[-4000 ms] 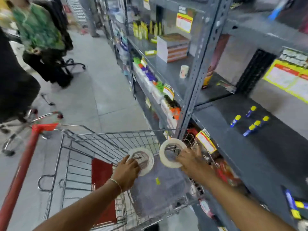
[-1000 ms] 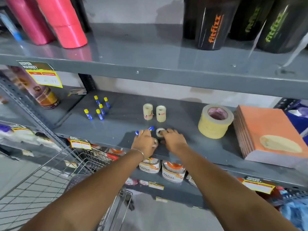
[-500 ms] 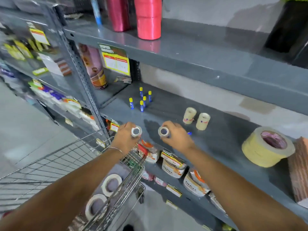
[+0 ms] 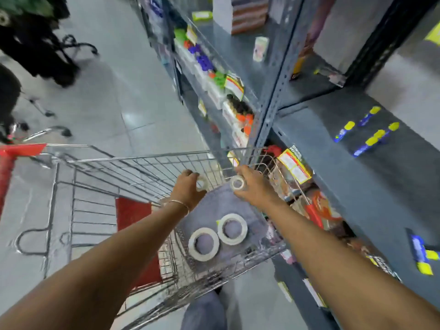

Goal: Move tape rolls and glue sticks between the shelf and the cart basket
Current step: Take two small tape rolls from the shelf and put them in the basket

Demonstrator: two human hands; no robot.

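Both my hands hover over the wire cart basket (image 4: 133, 163). My left hand (image 4: 188, 189) grips a small clear tape roll (image 4: 202, 183). A second small tape roll (image 4: 237, 183) is held in my right hand (image 4: 252, 189). Below them, two larger white tape rolls (image 4: 204, 244) (image 4: 232, 229) lie flat on a grey cloth (image 4: 214, 206) in the basket. On the grey shelf (image 4: 333, 186) to the right lie several blue glue sticks with yellow caps (image 4: 371, 136).
The cart has a red handle (image 4: 19, 151) and a red panel (image 4: 133, 213). A perforated shelf post (image 4: 271, 101) rises just beyond the cart. Lower shelves hold packaged goods. Another person in dark clothes (image 4: 35, 44) stands in the aisle, far left.
My hands have carried the two small tape rolls from the shelf edge leftward and down over the cart basket. My view has swung from the shelf to the cart.
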